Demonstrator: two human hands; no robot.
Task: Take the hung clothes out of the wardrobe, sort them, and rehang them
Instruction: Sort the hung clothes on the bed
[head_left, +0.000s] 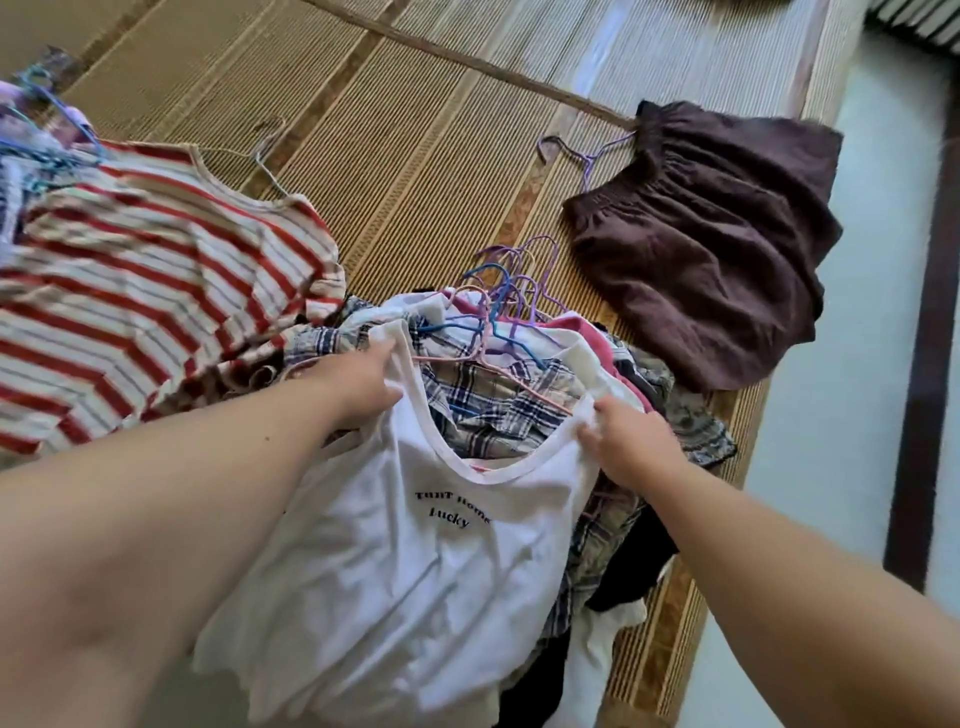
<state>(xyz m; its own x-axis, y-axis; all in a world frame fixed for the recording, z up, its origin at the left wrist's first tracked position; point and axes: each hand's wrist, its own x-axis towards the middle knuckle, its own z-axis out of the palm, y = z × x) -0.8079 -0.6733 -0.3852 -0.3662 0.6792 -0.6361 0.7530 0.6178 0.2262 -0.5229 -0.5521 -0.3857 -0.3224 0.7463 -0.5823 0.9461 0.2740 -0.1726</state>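
A white sleeveless top (405, 561) with dark lettering lies on a pile of clothes in the middle of the view. My left hand (358, 384) grips its left shoulder strap. My right hand (623, 441) pinches its right shoulder edge. Under the top lies a plaid shirt (498, 410) on a pink hanger, among a bunch of blue, purple and pink wire hangers (509, 291). A red-and-white striped shirt (140, 291) lies to the left on its hanger. A brown garment (711, 244) on a purple hanger lies apart at the right.
Everything rests on a woven bamboo mat (415, 130). More hangers and clothes (36, 130) sit at the far left edge. A pale floor (841, 415) and a dark vertical frame (930, 338) run along the right beyond the mat's edge.
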